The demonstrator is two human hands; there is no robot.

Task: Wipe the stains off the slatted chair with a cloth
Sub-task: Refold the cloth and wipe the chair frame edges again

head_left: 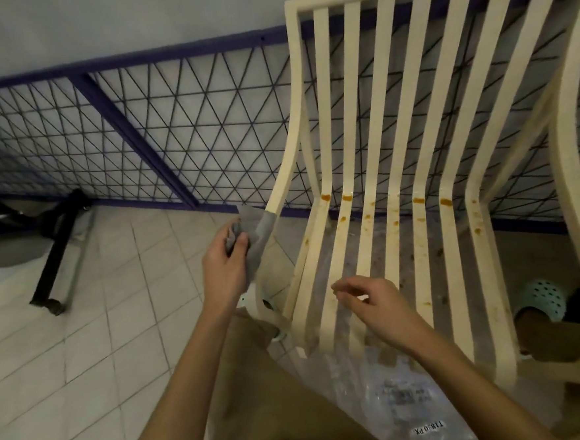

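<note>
Black stand (pixel 53 267): we see it well to the left of the chair (pixel 394 109), lying tilted on the floor tiles (pixel 101 336).
Fence (pixel 172 125): a wire mesh panel in a purple frame runs behind the chair, against the pale wall.
Left hand (pixel 224 262): just left of the chair, beside its near arm rail. The fingers are curled round a bunched part of the cloth, with the thumb on top.
Cloth (pixel 259 235): grey. One part is bunched in the left hand and the rest is wrapped over the chair's left arm rail, touching it.
Chair: cream, with long slats that run down the back and bend into the seat; it stands in front of us.
Stains (pixel 446 202): orange-brown blots sit in a row at the bend of the chair's slats, with smaller drips below them on the seat.
Right hand (pixel 373 306): over the front of the chair's seat. The fingers are loosely curled and a little apart, holding nothing; we cannot tell whether they touch the slats.
Plastic sheet (pixel 397 394): clear, with a printed label, lying under the chair's seat.
Shoe (pixel 543 300): mint green with holes, seen below the right side of the chair.
</note>
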